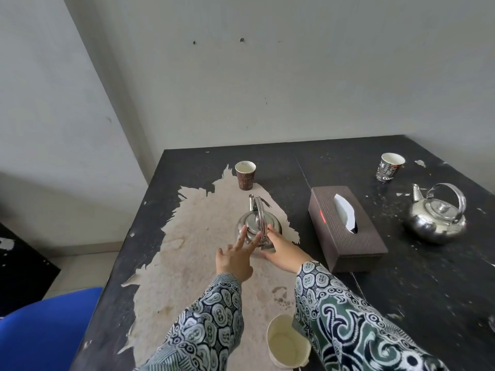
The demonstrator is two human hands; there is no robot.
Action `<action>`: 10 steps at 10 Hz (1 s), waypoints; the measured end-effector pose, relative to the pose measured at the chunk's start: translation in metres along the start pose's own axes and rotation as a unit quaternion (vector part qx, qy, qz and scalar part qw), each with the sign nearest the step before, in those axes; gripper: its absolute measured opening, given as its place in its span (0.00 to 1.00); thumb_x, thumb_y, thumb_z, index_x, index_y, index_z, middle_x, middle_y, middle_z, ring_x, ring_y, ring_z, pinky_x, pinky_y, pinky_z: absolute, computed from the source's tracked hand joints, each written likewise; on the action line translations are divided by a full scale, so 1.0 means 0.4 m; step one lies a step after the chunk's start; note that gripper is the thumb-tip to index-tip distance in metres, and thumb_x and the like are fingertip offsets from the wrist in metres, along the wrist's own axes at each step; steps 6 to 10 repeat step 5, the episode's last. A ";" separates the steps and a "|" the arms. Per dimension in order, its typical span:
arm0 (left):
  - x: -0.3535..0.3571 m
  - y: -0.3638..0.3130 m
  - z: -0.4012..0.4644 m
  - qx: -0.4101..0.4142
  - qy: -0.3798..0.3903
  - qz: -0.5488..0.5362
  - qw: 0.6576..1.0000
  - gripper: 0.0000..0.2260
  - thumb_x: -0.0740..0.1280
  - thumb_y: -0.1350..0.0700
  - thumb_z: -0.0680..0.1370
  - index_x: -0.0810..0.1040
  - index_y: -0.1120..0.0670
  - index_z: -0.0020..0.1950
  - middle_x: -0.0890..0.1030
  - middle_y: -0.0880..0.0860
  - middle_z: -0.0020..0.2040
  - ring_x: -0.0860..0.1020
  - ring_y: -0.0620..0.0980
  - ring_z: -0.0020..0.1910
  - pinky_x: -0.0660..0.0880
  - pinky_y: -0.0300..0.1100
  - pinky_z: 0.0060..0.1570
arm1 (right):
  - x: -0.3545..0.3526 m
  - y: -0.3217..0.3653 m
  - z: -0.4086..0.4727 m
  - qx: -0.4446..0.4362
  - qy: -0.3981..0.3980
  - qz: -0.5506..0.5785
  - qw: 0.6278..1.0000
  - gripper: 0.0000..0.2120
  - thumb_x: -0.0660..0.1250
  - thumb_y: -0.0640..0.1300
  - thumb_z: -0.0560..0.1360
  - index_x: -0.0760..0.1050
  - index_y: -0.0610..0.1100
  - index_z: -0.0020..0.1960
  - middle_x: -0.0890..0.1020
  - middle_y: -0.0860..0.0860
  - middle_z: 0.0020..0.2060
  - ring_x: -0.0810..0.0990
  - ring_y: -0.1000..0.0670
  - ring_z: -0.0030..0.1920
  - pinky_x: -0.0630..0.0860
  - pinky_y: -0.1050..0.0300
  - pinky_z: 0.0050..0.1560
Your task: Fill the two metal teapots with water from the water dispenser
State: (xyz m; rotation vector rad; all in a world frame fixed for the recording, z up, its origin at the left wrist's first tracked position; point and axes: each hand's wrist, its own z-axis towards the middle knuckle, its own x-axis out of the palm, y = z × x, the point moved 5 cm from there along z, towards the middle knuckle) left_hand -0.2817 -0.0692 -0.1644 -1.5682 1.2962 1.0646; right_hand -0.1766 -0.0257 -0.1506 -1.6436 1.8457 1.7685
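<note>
While the left hand (235, 259) spreads straight fingers, the right hand (281, 250) cups the near teapot (258, 226).

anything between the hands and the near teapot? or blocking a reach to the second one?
Nothing blocks the near teapot: the left hand and right hand are already at it. Toward the far teapot the tissue box lies between, so the right hand would pass over or around it. The water dispenser is not in view.

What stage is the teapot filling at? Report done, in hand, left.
Done: nothing visible; no dispenser in view. In hand: both hands, left hand and right hand, reach the near teapot on the table, lid on. Left: the far teapot sits untouched; both need filling.
</note>
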 end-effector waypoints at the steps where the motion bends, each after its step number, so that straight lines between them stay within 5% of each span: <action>1: -0.014 0.001 0.006 0.020 0.004 -0.048 0.999 0.35 0.58 0.61 0.77 0.41 0.40 0.74 0.38 0.49 0.77 0.63 0.56 0.72 0.67 0.54 0.67 | -0.012 0.004 0.010 0.006 0.008 -0.002 1.000 0.31 0.58 0.49 0.77 0.46 0.47 0.74 0.45 0.51 0.76 0.55 0.48 0.74 0.56 0.48 0.73; 2: -0.042 0.005 0.002 0.046 0.006 -0.101 0.994 0.32 0.60 0.58 0.78 0.46 0.44 0.75 0.45 0.51 0.78 0.60 0.57 0.73 0.66 0.56 0.68 | -0.019 0.018 -0.008 0.025 0.030 0.013 0.999 0.32 0.60 0.60 0.71 0.58 0.49 0.70 0.62 0.48 0.72 0.67 0.48 0.67 0.66 0.52 0.64; 3: -0.084 0.017 -0.025 0.046 -0.010 -0.122 0.991 0.29 0.59 0.57 0.78 0.50 0.45 0.75 0.50 0.50 0.78 0.60 0.56 0.73 0.63 0.58 0.69 | -0.034 0.056 -0.053 0.004 0.050 0.040 0.998 0.31 0.57 0.70 0.55 0.67 0.60 0.56 0.74 0.54 0.53 0.73 0.57 0.47 0.66 0.59 0.50; 4: -0.125 0.030 -0.072 0.044 -0.013 -0.126 0.991 0.24 0.59 0.55 0.78 0.59 0.46 0.73 0.56 0.50 0.77 0.61 0.54 0.73 0.61 0.58 0.69 | -0.051 0.074 -0.084 0.016 0.077 0.000 0.997 0.31 0.58 0.68 0.60 0.72 0.54 0.57 0.76 0.53 0.53 0.71 0.53 0.51 0.66 0.56 0.56; 5: -0.176 0.055 -0.125 0.024 -0.029 -0.119 0.992 0.21 0.59 0.54 0.78 0.62 0.47 0.72 0.58 0.49 0.76 0.61 0.52 0.73 0.60 0.57 0.70 | -0.073 0.104 -0.109 0.028 0.069 -0.082 0.994 0.14 0.59 0.55 0.73 0.76 0.46 0.46 0.78 0.49 0.44 0.73 0.48 0.49 0.68 0.58 0.48; 10: -0.176 0.055 -0.125 0.024 -0.029 -0.119 0.992 0.21 0.59 0.54 0.78 0.62 0.47 0.72 0.58 0.49 0.76 0.61 0.52 0.73 0.60 0.57 0.70 | -0.073 0.104 -0.109 0.028 0.069 -0.082 0.994 0.14 0.59 0.55 0.73 0.76 0.46 0.46 0.78 0.49 0.44 0.73 0.48 0.49 0.68 0.58 0.48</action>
